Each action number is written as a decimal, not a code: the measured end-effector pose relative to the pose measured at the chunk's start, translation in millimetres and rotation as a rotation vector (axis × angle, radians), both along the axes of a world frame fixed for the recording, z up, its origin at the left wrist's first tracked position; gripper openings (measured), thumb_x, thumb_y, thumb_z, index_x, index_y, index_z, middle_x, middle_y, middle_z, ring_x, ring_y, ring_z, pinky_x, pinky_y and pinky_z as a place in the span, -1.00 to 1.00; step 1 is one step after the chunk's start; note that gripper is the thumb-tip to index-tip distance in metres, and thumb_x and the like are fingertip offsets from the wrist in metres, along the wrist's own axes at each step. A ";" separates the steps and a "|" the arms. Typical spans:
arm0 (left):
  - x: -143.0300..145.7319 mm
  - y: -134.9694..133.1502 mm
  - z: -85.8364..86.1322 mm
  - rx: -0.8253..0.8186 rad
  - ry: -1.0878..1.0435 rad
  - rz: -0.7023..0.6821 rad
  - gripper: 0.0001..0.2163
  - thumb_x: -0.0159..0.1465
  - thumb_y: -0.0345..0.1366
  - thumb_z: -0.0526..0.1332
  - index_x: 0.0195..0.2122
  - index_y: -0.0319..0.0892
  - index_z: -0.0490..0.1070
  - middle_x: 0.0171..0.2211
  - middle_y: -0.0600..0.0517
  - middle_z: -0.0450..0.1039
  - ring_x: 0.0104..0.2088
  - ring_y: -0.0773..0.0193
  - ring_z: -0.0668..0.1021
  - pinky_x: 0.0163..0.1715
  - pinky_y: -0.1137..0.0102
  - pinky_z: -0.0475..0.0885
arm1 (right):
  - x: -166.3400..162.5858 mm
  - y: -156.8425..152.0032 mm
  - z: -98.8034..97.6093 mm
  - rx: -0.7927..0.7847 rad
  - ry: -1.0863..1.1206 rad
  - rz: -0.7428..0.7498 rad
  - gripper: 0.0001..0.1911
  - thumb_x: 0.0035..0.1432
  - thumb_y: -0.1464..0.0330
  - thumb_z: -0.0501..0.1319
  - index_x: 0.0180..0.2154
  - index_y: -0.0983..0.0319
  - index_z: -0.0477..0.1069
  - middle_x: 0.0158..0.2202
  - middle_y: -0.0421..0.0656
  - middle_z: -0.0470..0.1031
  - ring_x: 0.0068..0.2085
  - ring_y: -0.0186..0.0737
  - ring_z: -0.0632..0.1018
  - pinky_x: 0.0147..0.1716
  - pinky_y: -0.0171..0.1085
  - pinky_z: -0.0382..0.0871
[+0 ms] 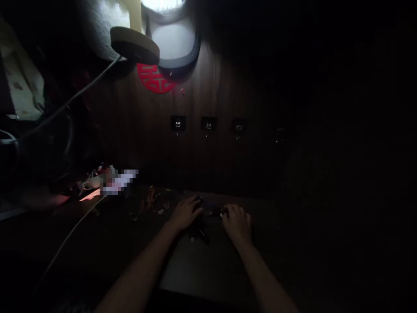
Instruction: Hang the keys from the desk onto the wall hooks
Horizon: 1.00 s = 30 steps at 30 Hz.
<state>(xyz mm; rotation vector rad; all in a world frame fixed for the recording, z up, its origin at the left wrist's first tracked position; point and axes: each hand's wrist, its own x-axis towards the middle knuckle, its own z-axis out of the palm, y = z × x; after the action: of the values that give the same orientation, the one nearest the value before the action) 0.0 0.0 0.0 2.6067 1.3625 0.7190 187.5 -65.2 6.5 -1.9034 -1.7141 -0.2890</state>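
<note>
- Left hand (185,214): fingers curled down at one end of a small dark oblong object (210,211). The gloom hides whether they actually pinch it.
- Right hand (237,222): curled the same way at the object's other end, its hold just as unclear.
- Object: between the hands, at 3 o'clock of the left and 9 o'clock of the right. Long axis runs left to right, about equally near each hand.
- Flat grey mat (202,269): on the desk, 6 o'clock of the hands.
- Scatter of small glinting metal bits (159,205): 9 o'clock of the left hand.
- Thin white cable (73,228): farther out, same bearing.
</note>
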 end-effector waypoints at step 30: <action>-12.1 11.1 6.8 -0.032 -0.856 0.106 -0.78 0.08 -0.23 0.16 -0.28 -0.19 0.45 -0.28 -0.04 0.50 -0.21 0.18 0.52 -0.15 0.27 0.39 | -6.0 -5.5 7.0 0.194 0.128 0.105 -0.80 0.06 0.50 0.04 -0.35 0.16 0.38 -0.29 -0.18 0.47 -0.16 -0.19 0.37 -0.06 -0.14 0.02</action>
<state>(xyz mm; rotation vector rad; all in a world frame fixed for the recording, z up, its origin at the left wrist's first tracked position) -12.1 11.1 6.8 1.8030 1.1834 1.5542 181.5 -70.7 13.5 -1.6513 -1.6321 -0.2766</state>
